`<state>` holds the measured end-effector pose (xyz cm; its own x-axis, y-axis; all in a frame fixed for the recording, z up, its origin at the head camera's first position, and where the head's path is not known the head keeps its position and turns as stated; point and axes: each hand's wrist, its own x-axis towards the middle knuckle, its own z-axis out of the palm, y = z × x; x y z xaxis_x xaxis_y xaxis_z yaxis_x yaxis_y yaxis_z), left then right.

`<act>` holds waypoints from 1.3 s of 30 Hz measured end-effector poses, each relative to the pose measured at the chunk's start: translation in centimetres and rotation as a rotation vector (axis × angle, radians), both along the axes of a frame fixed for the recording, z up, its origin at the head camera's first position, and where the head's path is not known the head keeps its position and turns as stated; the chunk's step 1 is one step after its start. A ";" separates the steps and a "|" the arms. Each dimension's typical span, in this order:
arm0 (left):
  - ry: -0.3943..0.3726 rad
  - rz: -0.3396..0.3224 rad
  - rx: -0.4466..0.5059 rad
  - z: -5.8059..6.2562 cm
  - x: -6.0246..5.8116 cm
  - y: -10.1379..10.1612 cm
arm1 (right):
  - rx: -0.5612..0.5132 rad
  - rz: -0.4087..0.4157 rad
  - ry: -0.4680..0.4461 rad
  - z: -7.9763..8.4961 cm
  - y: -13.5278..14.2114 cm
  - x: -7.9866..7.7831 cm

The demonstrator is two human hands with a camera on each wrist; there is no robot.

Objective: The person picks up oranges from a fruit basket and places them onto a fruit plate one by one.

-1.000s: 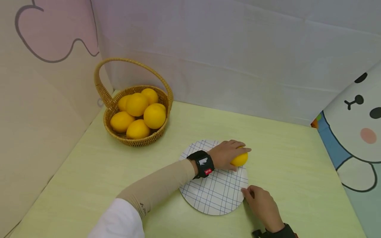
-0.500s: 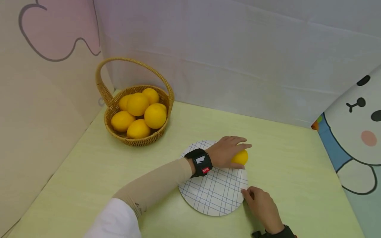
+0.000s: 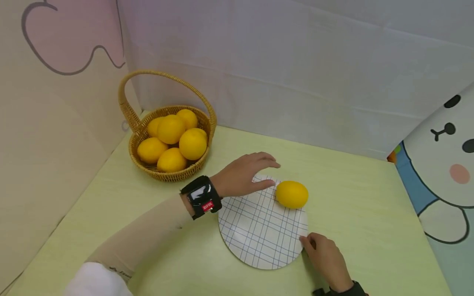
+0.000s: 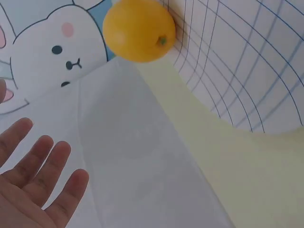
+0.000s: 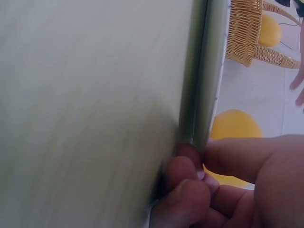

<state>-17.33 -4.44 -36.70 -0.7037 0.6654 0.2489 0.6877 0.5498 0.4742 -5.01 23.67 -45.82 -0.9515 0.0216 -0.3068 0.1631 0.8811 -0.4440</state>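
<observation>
A single yellow lemon (image 3: 292, 194) lies on its side near the far right rim of a round white plate (image 3: 259, 242) with a blue grid pattern. My left hand (image 3: 242, 174) hovers over the plate's far left part, fingers spread and holding nothing, its thumb tip just left of the lemon. In the left wrist view the lemon (image 4: 137, 31) shows a small green stem spot, apart from the fingers. With thumb and curled fingers, my right hand (image 3: 326, 255) pinches the plate's right rim. The right wrist view shows the thumb above the plate's edge (image 5: 216, 71) and fingertips beneath it.
At the back left of the pale green table (image 3: 370, 213) stands a wicker basket (image 3: 170, 176) with a tall handle, holding several lemons (image 3: 171, 129). A white cloth wall (image 3: 296, 74) closes off the back. Printed panels stand at both sides.
My left hand has let go of the lemon and drawn back to the left, leaving the lemon on the plate. My right hand has stayed at the plate's rim.
</observation>
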 end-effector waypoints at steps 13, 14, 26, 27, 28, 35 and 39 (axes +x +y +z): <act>0.057 0.277 0.310 2.3 -1.1 -10.7 | -0.002 0.003 0.006 0.0 -0.1 0.0; 0.046 0.320 0.317 2.2 -1.4 -11.3 | -0.003 0.003 0.007 0.0 -0.1 0.0; -0.234 0.575 0.234 -1.0 -3.8 -14.5 | 0.016 -0.003 -0.007 0.3 -0.4 0.2; -0.247 0.578 0.226 -1.2 -3.9 -14.5 | 0.016 -0.003 -0.009 0.3 -0.4 0.2; -0.259 0.580 0.219 -1.4 -3.9 -14.5 | 0.015 -0.003 -0.009 0.3 -0.4 0.2; -0.270 0.565 0.188 -2.4 -3.7 -14.5 | 0.007 -0.010 -0.014 0.1 -0.3 0.3; -0.267 0.565 0.183 -2.4 -3.8 -14.5 | 0.006 -0.014 -0.018 0.2 -0.4 0.2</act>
<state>-21.09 -18.98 -39.13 -0.9862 0.1380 0.0915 0.1618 0.6868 0.7086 -4.86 23.32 -45.66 -0.9456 0.0367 -0.3234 0.1831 0.8814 -0.4355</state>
